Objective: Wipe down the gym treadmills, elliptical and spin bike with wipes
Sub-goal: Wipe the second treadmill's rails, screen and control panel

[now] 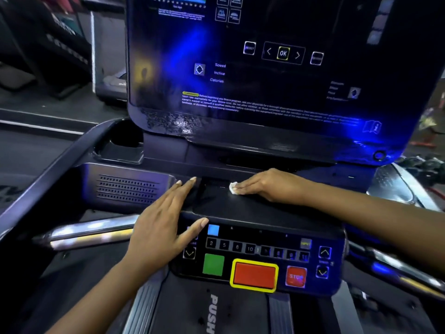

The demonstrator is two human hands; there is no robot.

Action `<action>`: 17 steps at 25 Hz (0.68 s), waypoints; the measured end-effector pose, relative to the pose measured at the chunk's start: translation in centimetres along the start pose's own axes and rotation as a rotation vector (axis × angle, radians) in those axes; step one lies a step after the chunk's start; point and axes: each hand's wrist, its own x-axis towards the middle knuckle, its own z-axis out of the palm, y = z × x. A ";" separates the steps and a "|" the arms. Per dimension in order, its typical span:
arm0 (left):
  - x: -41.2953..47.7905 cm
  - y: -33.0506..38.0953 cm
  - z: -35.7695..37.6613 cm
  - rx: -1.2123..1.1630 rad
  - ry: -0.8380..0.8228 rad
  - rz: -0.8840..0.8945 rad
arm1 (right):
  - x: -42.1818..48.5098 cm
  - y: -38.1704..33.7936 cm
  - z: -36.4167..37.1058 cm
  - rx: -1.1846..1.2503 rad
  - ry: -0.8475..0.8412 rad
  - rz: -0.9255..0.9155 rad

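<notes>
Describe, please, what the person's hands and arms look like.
The left hand and right hand are both bare: no gloves, rings, watch or bracelets show. Both forearms are uncovered, with no sleeve in view. The fingernails are fairly long.

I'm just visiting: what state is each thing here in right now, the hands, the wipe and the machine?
Left hand: flat, fingers straight, resting on the ledge.
Right hand: fingers straight, pressing the wipe onto the ledge.
Wipe: bunched small, mostly under the fingertips.
Screen: lit.
Console panel: speckled smear at its lower left, looks wet.
</notes>
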 end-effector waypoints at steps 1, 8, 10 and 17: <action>-0.1 0.0 0.0 0.003 0.001 -0.009 | -1.2 0.3 -0.2 0.038 -0.010 0.049; -0.1 0.4 0.1 0.010 -0.005 -0.040 | -8.7 1.1 -2.3 0.199 -0.032 0.371; -0.2 0.3 0.1 0.017 -0.007 -0.045 | -9.3 0.5 -2.8 0.153 -0.068 0.435; 0.1 0.2 0.2 0.016 0.001 -0.036 | -11.0 -5.3 -5.0 0.151 -0.020 0.453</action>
